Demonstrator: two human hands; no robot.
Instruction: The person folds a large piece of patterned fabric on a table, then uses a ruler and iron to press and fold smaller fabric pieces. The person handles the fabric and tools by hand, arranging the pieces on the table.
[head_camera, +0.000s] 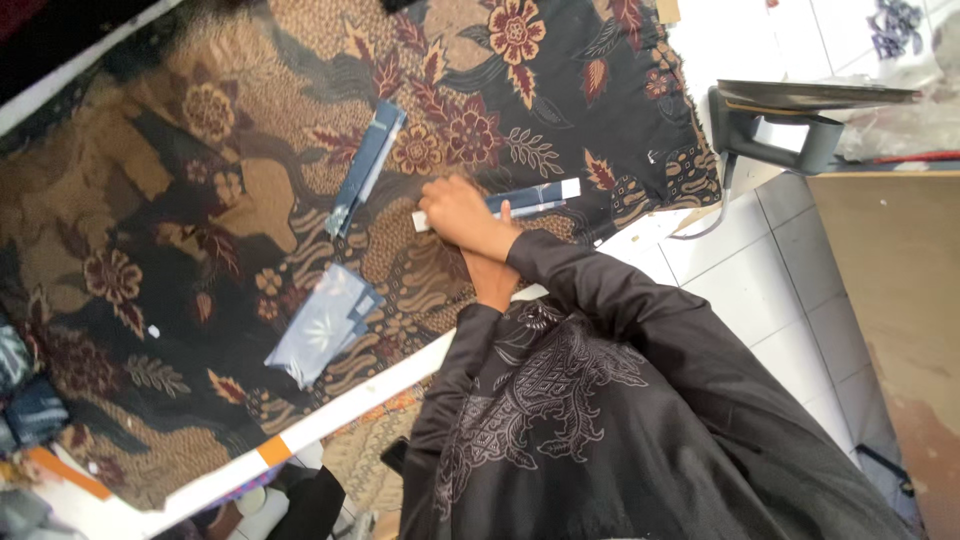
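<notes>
Fingers of the upper hand press flat, uncurled, on the near end of a folded strip of dark blue and white cloth at the middle of the frame; they pin it rather than grip it. Which hand this is I cannot tell for sure, since the view is turned and the two wrists cross. The other hand lies just below it, mostly hidden under the first wrist and the dark sleeve, so whether it is clenched or loose cannot be told.

That strip lies on a brown and black floral cloth that covers the table, its far end pointing to the right of the frame. A second strip of the same blue lies up and left, well apart, and a pale folded piece lies lower left. An iron stands at the upper right, off the cloth.

Judging by its look, the strip is light, thin and limp, holding its crease only while pressed; it would likely slide or unfold if lifted by one end. Pinching across its width at the fold, or holding both ends at once, seems the safest hold.
</notes>
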